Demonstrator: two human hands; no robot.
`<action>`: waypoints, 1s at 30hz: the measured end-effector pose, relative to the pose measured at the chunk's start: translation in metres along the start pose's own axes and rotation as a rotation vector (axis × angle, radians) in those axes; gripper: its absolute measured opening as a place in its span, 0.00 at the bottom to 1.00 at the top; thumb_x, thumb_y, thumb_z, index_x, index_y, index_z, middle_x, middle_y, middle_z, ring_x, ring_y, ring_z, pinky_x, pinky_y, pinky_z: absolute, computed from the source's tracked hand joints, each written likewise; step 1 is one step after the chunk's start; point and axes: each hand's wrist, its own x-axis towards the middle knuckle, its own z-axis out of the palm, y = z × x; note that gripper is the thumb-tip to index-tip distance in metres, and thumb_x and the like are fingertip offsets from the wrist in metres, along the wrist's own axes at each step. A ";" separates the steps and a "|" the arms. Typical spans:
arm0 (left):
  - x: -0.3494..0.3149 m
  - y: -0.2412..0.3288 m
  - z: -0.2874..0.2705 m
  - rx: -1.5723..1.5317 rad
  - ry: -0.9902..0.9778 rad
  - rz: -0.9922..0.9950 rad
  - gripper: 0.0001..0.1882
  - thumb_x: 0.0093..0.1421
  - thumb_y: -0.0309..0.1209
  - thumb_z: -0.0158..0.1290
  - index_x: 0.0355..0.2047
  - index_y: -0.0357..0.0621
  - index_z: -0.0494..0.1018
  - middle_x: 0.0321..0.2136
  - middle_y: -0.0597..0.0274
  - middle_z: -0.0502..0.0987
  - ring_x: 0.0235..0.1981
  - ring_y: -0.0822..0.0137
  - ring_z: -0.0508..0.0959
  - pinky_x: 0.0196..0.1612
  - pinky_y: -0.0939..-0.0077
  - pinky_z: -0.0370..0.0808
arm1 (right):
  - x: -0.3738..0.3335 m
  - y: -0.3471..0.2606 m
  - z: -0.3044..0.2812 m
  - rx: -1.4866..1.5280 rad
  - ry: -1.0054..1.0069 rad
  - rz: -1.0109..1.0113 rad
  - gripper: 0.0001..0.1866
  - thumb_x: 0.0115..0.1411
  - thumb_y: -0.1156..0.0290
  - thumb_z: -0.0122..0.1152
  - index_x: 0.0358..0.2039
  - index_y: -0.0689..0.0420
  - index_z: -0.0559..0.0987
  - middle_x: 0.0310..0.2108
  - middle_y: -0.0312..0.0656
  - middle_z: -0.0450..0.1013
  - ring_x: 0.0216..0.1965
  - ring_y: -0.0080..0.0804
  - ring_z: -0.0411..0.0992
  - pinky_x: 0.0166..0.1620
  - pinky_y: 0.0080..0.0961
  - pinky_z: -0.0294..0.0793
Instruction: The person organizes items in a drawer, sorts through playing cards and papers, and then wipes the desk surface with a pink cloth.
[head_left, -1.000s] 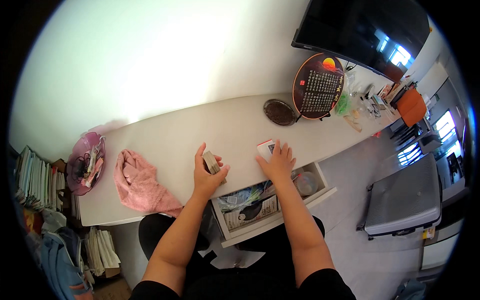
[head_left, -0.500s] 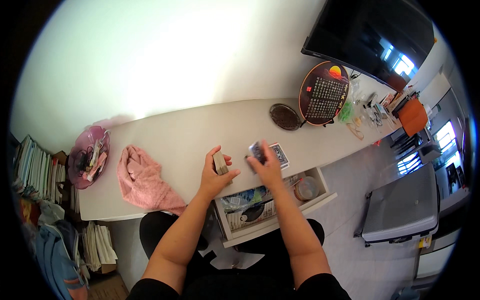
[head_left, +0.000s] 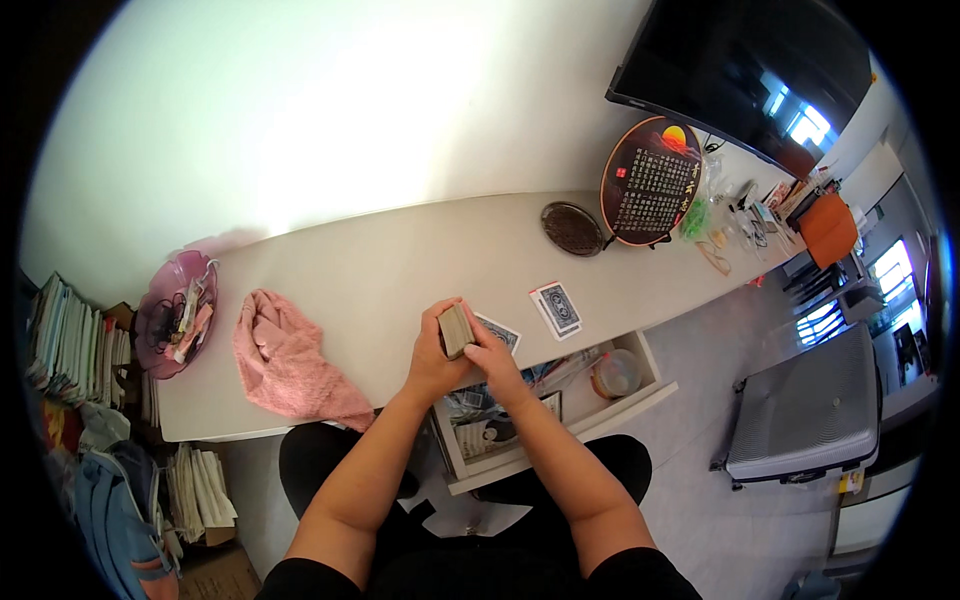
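Note:
A thick deck of playing cards [head_left: 456,332] stands between my hands above the table's front edge, its pale edges facing up. My left hand [head_left: 430,352] wraps the deck from the left. Against its right side press the fingers of my right hand [head_left: 492,366], so both hands grip it. Just past my right hand a playing card [head_left: 503,334] shows in part; whether it touches the fingers I cannot tell. Further right, a few patterned cards [head_left: 559,308] lie overlapping, back side up, on the table [head_left: 400,250].
Below the cards an open drawer [head_left: 560,440] juts out, with a round clear container [head_left: 615,375] inside. Left are a pink cloth [head_left: 290,360] and a purple bowl [head_left: 150,320] of small items. A dark oval tray [head_left: 573,230] and a round plaque [head_left: 650,185] stand farther back.
My right hand has come left from near the laid cards and now meets the deck. A card shows beyond it where bare table was. The left hand has shifted slightly right.

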 end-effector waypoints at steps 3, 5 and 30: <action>-0.003 -0.002 -0.003 -0.009 -0.012 -0.032 0.40 0.45 0.22 0.63 0.57 0.44 0.54 0.47 0.56 0.68 0.48 0.64 0.71 0.49 0.69 0.70 | -0.007 -0.011 0.005 -0.411 0.010 -0.116 0.35 0.58 0.63 0.52 0.62 0.64 0.55 0.63 0.53 0.52 0.64 0.43 0.50 0.64 0.33 0.47; -0.002 -0.002 -0.005 -0.067 0.033 -0.020 0.42 0.45 0.23 0.64 0.58 0.44 0.53 0.47 0.56 0.68 0.49 0.64 0.70 0.50 0.69 0.69 | -0.014 -0.019 -0.001 -0.778 0.037 -0.175 0.35 0.59 0.57 0.53 0.61 0.65 0.57 0.62 0.56 0.52 0.64 0.48 0.51 0.63 0.36 0.48; -0.001 0.010 -0.016 -0.269 0.016 -0.134 0.46 0.44 0.27 0.66 0.59 0.43 0.50 0.44 0.57 0.69 0.45 0.67 0.70 0.47 0.70 0.71 | -0.025 -0.007 0.021 -0.290 0.191 -0.024 0.25 0.48 0.86 0.44 0.50 0.63 0.70 0.48 0.48 0.72 0.51 0.32 0.69 0.53 0.23 0.65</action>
